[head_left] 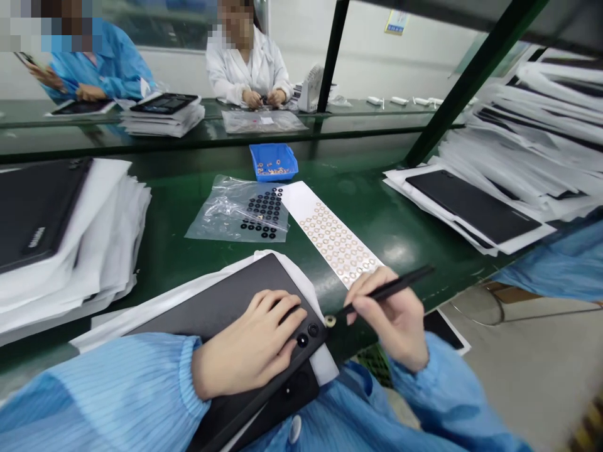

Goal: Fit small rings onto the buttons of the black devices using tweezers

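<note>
My left hand [249, 345] lies flat on the back of a black phone [226, 307], fingers spread near its camera lenses [308, 334]. The phone rests on a white sleeve over my lap at the table's front edge. My right hand [393, 317] grips black tweezers [384, 292] like a pen. Their tip holds a small ring [330, 321] right beside the phone's corner. A white strip with several rows of copper-coloured rings [332, 235] lies just beyond my right hand.
A clear bag with black rings [245, 210] and a blue tray [273, 161] sit mid-table. Stacks of sleeved phones stand at left [61, 238] and right [475, 207]. Two other people work across the green table [386, 220].
</note>
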Tool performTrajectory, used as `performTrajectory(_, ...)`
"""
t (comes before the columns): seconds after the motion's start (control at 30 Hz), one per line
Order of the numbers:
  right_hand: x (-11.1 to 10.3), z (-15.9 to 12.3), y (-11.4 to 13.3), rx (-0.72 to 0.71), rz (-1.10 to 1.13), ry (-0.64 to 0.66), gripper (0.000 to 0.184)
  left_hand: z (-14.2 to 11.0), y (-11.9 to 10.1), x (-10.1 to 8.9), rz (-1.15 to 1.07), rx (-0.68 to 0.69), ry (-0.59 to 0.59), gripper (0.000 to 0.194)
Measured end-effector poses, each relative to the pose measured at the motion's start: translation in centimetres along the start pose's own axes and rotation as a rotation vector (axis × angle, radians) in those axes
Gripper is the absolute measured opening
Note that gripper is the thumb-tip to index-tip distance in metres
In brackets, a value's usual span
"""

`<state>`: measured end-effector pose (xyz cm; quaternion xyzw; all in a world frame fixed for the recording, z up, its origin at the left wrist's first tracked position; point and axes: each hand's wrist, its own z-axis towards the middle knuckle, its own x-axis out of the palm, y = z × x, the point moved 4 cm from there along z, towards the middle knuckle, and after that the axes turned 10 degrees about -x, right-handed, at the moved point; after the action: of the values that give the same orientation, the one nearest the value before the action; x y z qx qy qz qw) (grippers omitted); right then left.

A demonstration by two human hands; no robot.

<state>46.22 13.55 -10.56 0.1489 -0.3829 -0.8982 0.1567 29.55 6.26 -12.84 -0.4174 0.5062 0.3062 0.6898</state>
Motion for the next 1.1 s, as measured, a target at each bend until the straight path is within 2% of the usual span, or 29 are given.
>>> performTrajectory(0.1,-1.0,6.3,-0.7,-0.059,-0.189,0.102,0.019,0.0,0.0,0.2,-0.019,-0.025,0.023,0.031)
performTrajectory(0.17,-0.5,11.1,-2.2,-0.109,-0.277,0.144,0.019,0.0,0.0,0.2,-0.035,-0.047,0.031,0.032)
performTrajectory(0.23,0.8,15.8,-4.4,-0.117,-0.358,0.165,0.018,0.0,0.0,0.1,-0.047,-0.069,0.032,0.033)
performTrajectory(0.33,3.6,21.9,-8.4,-0.042,-0.517,0.203,0.007,0.1,0.1,0.5,-0.046,-0.105,0.047,0.034)
performTrajectory(0.4,5.4,24.9,-10.6,-0.041,-0.543,0.212,0.006,0.4,0.3,1.1,-0.018,-0.124,0.048,0.034)
performTrajectory(0.5,7.3,27.4,-13.2,-0.011,-0.572,0.260,0.019,0.7,0.8,2.0,0.032,-0.107,0.040,0.036)
performTrajectory(0.57,7.9,28.0,-14.4,0.024,-0.588,0.320,0.027,0.9,1.0,2.2,0.045,-0.093,0.047,0.036)
performTrajectory(0.67,8.2,28.4,-15.1,0.063,-0.615,0.417,0.031,1.0,0.9,1.7,0.035,-0.115,0.073,0.037)
performTrajectory(0.8,8.4,27.7,-14.1,0.061,-0.643,0.545,0.030,0.6,0.2,0.7,-0.019,-0.153,0.120,0.036)
performTrajectory(0.9,9.3,24.7,-12.3,-0.005,-0.638,0.667,0.020,0.6,0.4,0.0,-0.158,-0.147,0.054,0.038)
performTrajectory(0.97,10.1,21.4,-11.0,-0.073,-0.614,0.765,0.009,0.9,2.2,-0.7,-0.279,-0.243,-0.061,0.032)
performTrajectory(1.03,11.0,17.7,-9.9,-0.135,-0.578,0.862,0.012,1.3,5.4,-1.4,-0.360,-0.433,-0.172,0.017)
performTrajectory(1.1,11.6,14.7,-9.3,-0.172,-0.554,0.930,0.014,1.4,9.1,-2.1,-0.417,-0.618,-0.219,0.011)
